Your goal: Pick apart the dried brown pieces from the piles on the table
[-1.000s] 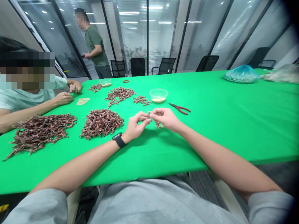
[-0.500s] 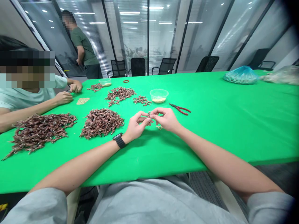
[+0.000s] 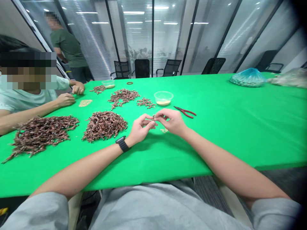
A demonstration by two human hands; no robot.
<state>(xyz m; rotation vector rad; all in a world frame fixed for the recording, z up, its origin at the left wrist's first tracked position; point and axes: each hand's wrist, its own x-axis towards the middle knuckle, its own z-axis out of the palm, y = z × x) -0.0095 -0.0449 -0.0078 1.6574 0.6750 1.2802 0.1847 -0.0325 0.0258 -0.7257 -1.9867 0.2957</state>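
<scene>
My left hand (image 3: 141,127) and my right hand (image 3: 172,121) meet above the green tablecloth, their fingertips pinching a tiny brownish piece (image 3: 153,117) between them. Just below my right hand lies a small scatter of pale bits (image 3: 164,130). The nearest thing to my left hand is a large heap of reddish-brown pieces (image 3: 104,126). A black watch (image 3: 122,144) sits on my left wrist. Red-handled pliers (image 3: 185,112) lie beyond my right hand, apart from it. The exact shape of the pinched piece is hidden by my fingers.
A co-worker's hands (image 3: 65,99) work at the left beside another large heap (image 3: 42,135). Smaller heaps, a clear plastic tub (image 3: 163,98) and a blue bag (image 3: 248,78) stand farther along the green table (image 3: 240,127). A person stands behind, near the glass wall.
My hands have drawn slightly closer around the pinched piece. The standing person has moved left along the glass wall.
</scene>
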